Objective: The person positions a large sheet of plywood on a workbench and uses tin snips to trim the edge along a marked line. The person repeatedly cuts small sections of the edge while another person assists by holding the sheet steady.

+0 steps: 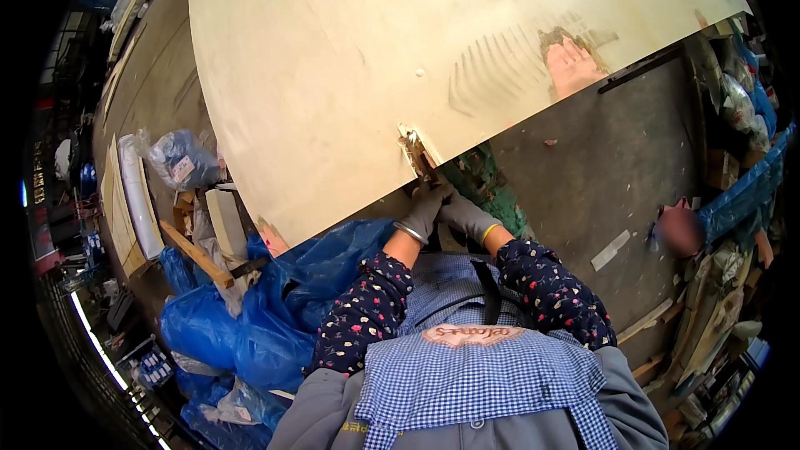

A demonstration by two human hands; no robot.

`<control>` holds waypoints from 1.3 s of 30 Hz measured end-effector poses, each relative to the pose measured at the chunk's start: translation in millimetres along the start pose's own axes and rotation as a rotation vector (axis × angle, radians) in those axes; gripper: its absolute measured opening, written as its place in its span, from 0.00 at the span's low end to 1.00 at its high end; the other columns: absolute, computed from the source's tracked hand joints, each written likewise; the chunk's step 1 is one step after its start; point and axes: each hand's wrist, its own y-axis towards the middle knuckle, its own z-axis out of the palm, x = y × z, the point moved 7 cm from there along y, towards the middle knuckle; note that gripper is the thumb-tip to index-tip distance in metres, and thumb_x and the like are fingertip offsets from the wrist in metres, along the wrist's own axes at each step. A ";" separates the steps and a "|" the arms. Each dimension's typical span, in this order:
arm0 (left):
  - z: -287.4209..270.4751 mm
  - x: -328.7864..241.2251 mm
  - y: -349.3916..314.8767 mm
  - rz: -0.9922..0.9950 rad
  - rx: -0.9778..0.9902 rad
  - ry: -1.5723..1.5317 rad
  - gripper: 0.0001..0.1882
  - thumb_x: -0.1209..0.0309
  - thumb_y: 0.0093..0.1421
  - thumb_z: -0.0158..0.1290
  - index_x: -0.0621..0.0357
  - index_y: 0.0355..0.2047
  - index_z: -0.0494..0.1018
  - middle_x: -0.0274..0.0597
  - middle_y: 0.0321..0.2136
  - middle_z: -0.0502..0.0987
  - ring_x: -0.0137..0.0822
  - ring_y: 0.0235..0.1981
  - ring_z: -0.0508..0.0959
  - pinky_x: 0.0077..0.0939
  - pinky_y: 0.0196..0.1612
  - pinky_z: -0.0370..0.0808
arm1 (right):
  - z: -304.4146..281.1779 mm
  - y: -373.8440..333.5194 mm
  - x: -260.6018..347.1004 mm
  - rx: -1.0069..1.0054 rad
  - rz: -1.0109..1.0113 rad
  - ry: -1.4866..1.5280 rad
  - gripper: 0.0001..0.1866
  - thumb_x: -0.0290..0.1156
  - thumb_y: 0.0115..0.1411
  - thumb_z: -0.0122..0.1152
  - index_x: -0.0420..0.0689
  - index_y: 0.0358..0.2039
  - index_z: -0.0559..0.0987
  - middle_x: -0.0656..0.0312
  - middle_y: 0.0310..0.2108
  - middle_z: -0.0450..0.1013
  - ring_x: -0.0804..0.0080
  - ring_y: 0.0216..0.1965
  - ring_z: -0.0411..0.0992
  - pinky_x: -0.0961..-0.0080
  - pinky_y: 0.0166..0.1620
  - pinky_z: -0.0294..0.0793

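A large cream panel [333, 75] stretches across the upper middle, its near edge slanting up to the right. At that edge a torn notch [414, 146] shows brown splintered material. My left hand [427, 210], in a grey glove, is closed at the notch on a torn strip [423, 168] of the panel. Pressed up beside it is my right hand [468, 217], also gloved and closed; what its fingers hold is hidden. Farther right along the edge is a pink patch [575, 69] with a dark, scraped border, and dark curved smears lie next to it.
Blue plastic sheeting [250, 325] is heaped at my left, with a wooden stick [196, 254] and a clear plastic bundle [183, 158] beyond. A worn green thing [492, 187] lies under the panel. At right, boards [708, 308] and blue plastic [750, 187] border the grey floor.
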 end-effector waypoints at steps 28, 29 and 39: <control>-12.2 -26.9 0.6 0.268 0.250 -0.150 0.14 0.63 0.63 0.54 0.60 0.43 0.73 0.30 0.29 0.74 0.25 0.30 0.72 0.22 0.36 0.72 | 13.8 17.7 -9.2 0.028 -0.059 0.380 0.29 0.35 0.54 0.53 0.39 0.55 0.63 0.50 0.45 0.72 0.57 0.40 0.74 0.65 0.36 0.76; -11.2 -38.0 -5.0 0.298 0.217 -0.175 0.15 0.62 0.62 0.55 0.60 0.42 0.72 0.30 0.28 0.73 0.25 0.29 0.72 0.23 0.35 0.72 | 12.6 5.1 6.1 0.179 0.015 0.496 0.27 0.33 0.53 0.52 0.39 0.54 0.64 0.51 0.44 0.72 0.58 0.40 0.74 0.66 0.36 0.76; 2.4 -46.9 -23.5 -0.082 -0.129 0.160 0.23 0.56 0.58 0.59 0.62 0.45 0.72 0.36 0.29 0.77 0.25 0.27 0.75 0.22 0.25 0.72 | 12.2 5.4 -17.2 0.517 0.062 1.174 0.19 0.28 0.53 0.49 0.36 0.46 0.70 0.54 0.33 0.73 0.64 0.28 0.71 0.67 0.30 0.72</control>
